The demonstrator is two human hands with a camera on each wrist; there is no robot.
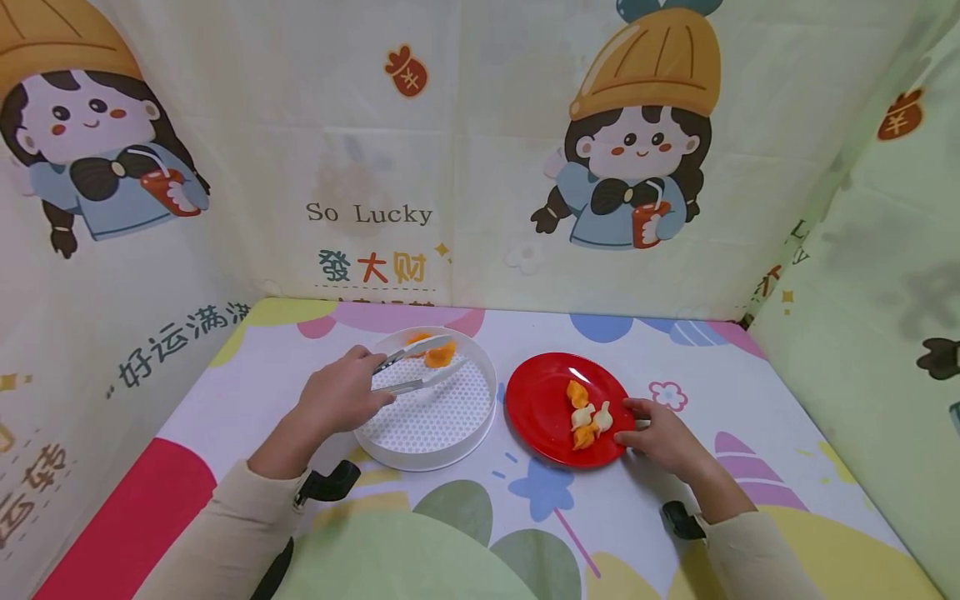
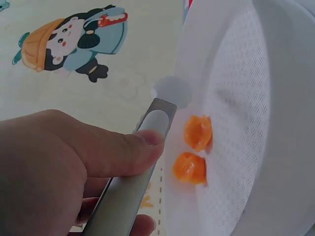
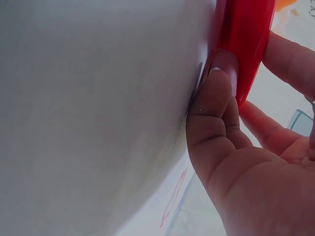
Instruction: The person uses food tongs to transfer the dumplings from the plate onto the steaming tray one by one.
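Note:
My left hand grips a pair of metal tongs over a round white steamer tray with a perforated mat. The tongs' arms stand apart. Two orange dumplings lie near the tray's far wall; in the left wrist view one orange dumpling sits beside the other, past the tongs. On the right, my right hand holds the rim of a red plate, with fingers beneath it in the right wrist view. Orange dumplings and white dumplings lie together on the plate's right half.
The tray and plate stand side by side on a table with a colourful printed cover. Printed cloth walls enclose the table at the back and both sides. A black strap mount sits on the left wrist, another on the right.

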